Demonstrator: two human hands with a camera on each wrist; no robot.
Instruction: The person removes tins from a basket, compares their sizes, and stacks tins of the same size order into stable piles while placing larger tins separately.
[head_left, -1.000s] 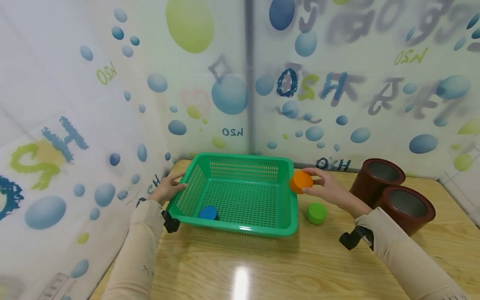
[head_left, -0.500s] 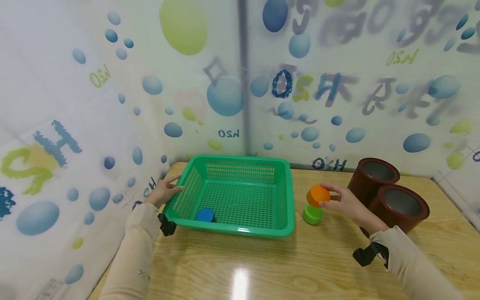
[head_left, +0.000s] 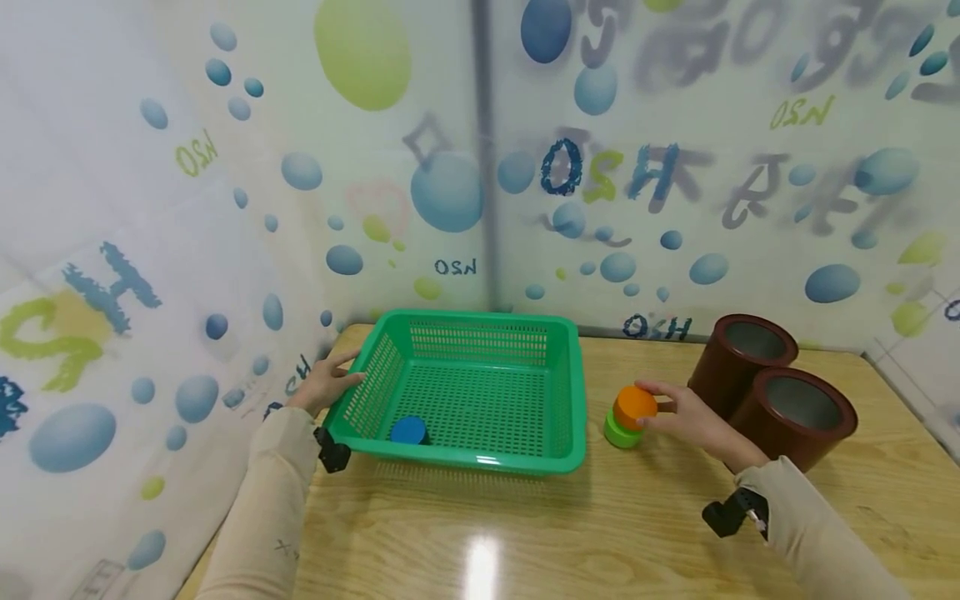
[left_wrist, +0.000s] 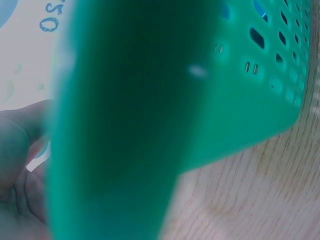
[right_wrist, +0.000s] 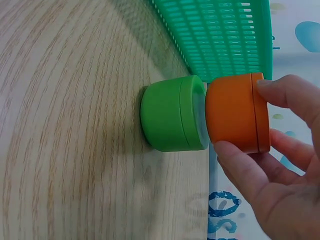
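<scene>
My right hand (head_left: pixel 686 421) pinches a small round orange jar (right_wrist: pixel 232 112) between thumb and fingers. It sits over a matching green jar (right_wrist: pixel 170 115) that stands on the table; in the right wrist view their facing ends meet or nearly meet. To the left of them stands a green plastic basket (head_left: pixel 577 400) with slotted walls. A blue jar (head_left: pixel 409 430) lies inside, near the basket's front left corner. My left hand (head_left: pixel 326 387) rests at the basket's left rim, its fingers loosely extended. The blurred rim hides part of this hand in the left wrist view.
Two dark brown cylindrical containers (head_left: pixel 798 408) with open tops stand to the right of my right hand. The wooden table (head_left: pixel 420 533) meets a wall covering (head_left: pixel 517 233) with blue and green drops at the back and left.
My right hand has moved the orange jar away from the basket's right rim, rightward and down onto or just over the green jar. The left hand stays at the basket.
</scene>
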